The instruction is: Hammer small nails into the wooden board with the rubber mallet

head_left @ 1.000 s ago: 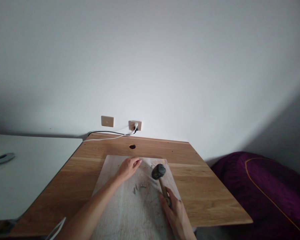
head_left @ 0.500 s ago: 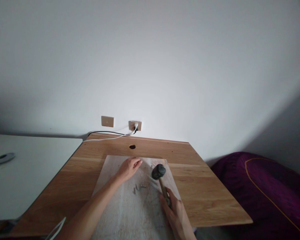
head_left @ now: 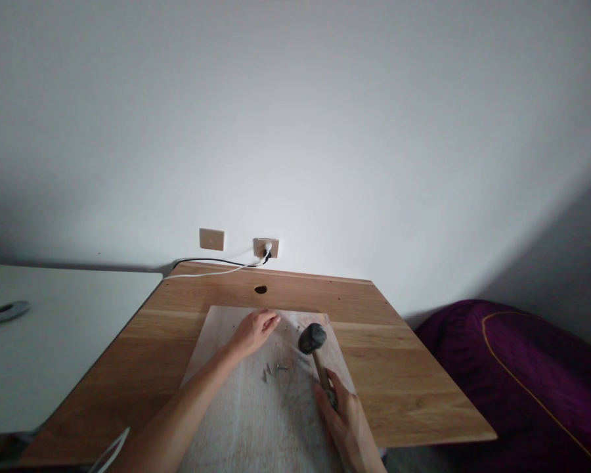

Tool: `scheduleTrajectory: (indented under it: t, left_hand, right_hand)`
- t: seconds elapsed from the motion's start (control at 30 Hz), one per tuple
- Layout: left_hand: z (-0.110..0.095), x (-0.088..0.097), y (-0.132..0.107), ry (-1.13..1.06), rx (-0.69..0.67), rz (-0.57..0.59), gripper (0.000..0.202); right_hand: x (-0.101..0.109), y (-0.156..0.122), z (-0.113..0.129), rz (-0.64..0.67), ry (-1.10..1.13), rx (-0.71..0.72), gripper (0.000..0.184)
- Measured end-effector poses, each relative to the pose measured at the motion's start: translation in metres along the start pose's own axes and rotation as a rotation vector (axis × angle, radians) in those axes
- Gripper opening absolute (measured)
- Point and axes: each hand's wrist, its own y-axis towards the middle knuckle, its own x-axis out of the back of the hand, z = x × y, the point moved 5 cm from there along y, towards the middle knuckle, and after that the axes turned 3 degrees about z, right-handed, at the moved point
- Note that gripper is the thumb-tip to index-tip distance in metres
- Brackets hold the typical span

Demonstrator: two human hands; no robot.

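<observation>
My right hand (head_left: 345,415) is wrapped round the wooden handle of a rubber mallet (head_left: 312,338), whose black head is raised toward the far right part of a pale wooden board (head_left: 246,420). Over the board's far half, my left hand (head_left: 254,331) has its fingers pinched together; whatever they hold is hidden or too small to name. Between the hands lie a few loose nails (head_left: 282,367). Beyond the mallet head a small nail (head_left: 298,328) appears to stand in the board, with other tiny marks near the far edge.
The board rests on a wooden table (head_left: 398,368) with a cable hole (head_left: 261,290). Cables (head_left: 207,272) run to a wall socket (head_left: 270,244) behind. A white table (head_left: 69,328) with a grey round object (head_left: 8,311) adjoins on the left; purple fabric (head_left: 522,374) bulges at right.
Almost nothing differs. My right hand and the mallet have shifted very slightly; my left hand keeps its pinch in the same spot.
</observation>
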Motion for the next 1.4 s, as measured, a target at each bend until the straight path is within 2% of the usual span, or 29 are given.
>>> scheduleTrajectory:
  t: [0.13,0.37,0.73,0.97,1.4]
  left_hand:
    - [0.0004,-0.0004,-0.0001,0.001,0.004,-0.003,0.037]
    - [0.0003,0.0004,-0.0012,0.019,0.001,-0.013,0.035]
    - [0.0011,0.0003,-0.0011,0.029,0.001,-0.011,0.036]
    - [0.0007,0.0004,-0.0005,0.031,0.007,-0.01,0.035]
    - [0.002,0.0,-0.0007,0.038,0.037,-0.003,0.033]
  right_hand:
    - [-0.0003,0.0005,-0.0006,0.003,-0.007,0.006,0.069]
    - [0.0015,-0.002,0.0016,0.008,-0.015,-0.065,0.066]
    - [-0.0018,0.0014,-0.0022,0.045,-0.05,-0.045,0.068]
    - [-0.0002,0.001,-0.0049,-0.001,-0.021,-0.028,0.065]
    - [-0.0014,0.0027,0.0027,0.037,-0.011,-0.016,0.068]
